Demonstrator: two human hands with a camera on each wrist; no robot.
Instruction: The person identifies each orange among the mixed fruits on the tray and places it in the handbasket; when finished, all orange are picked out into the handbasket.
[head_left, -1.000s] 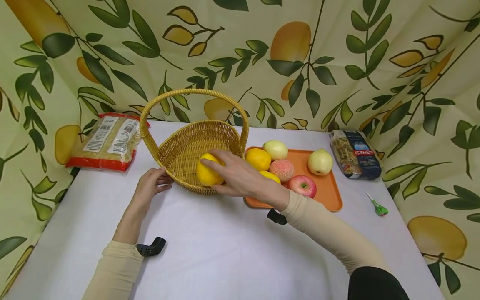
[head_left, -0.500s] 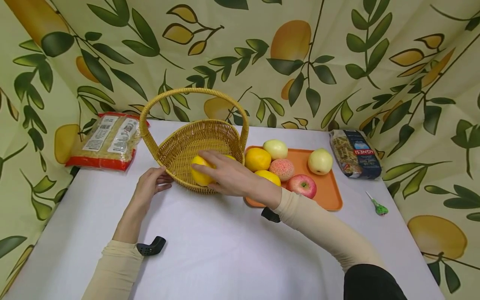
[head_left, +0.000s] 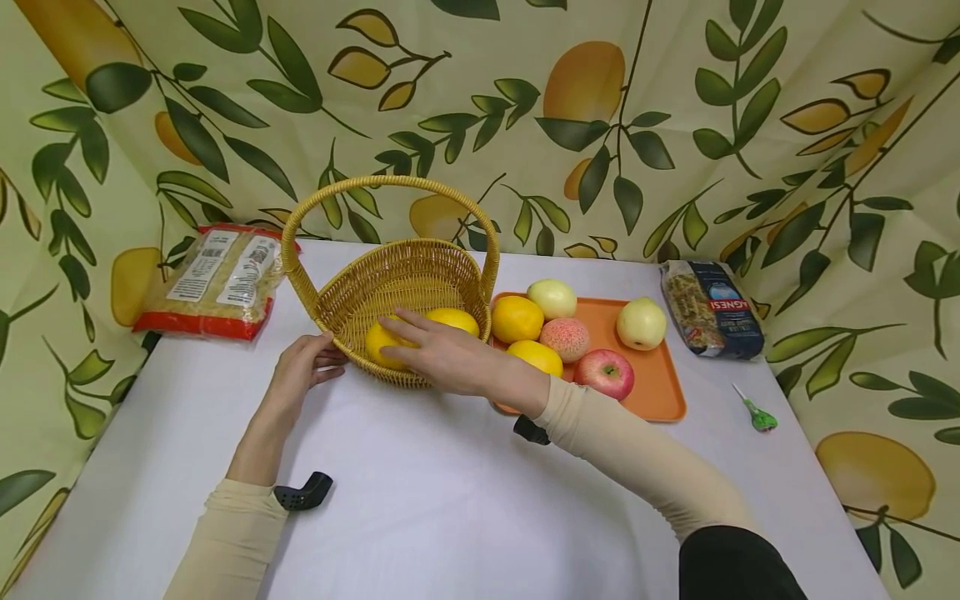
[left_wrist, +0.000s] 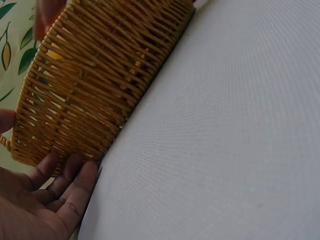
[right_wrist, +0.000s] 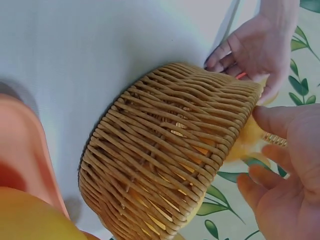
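One lemon [head_left: 378,344] sits inside the basket [head_left: 351,293] beneath my right hand [head_left: 450,358], fingers loosely apart over it; a second lemon [head_left: 453,318] lies beside it. My left hand [head_left: 298,367] clamps the basket's rim. Placing seems nearly done; next I should withdraw, clear of the basket's handle [head_left: 390,181].

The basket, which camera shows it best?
The head view shows the basket best: you see inside it and its tall handle, though the right hand covers part. The left wrist view shows mostly its woven outside, cut off at the top; the right wrist view shows mostly outside too, cut off at the bottom.
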